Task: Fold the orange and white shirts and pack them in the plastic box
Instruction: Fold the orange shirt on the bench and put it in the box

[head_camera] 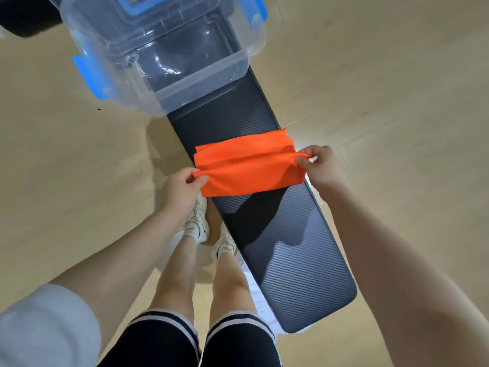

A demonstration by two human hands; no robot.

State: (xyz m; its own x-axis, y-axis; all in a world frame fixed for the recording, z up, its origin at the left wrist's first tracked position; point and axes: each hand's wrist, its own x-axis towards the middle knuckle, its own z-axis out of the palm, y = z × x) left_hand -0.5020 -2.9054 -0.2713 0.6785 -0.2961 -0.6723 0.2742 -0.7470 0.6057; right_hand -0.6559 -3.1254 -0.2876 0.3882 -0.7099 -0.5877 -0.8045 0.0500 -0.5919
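Shirts in view number one: a folded orange shirt (pixel 248 165) lying across the dark bench (pixel 291 247), near one clear plastic box (pixel 164 62). Left hand (pixel 180 192) and right hand (pixel 317 165) each pinch an opposite end of its upper fold.

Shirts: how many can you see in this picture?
1. The orange shirt lies across the dark bench, pinched at its ends by the left hand and right hand. No white shirt is clearly visible; it may be out of sight.
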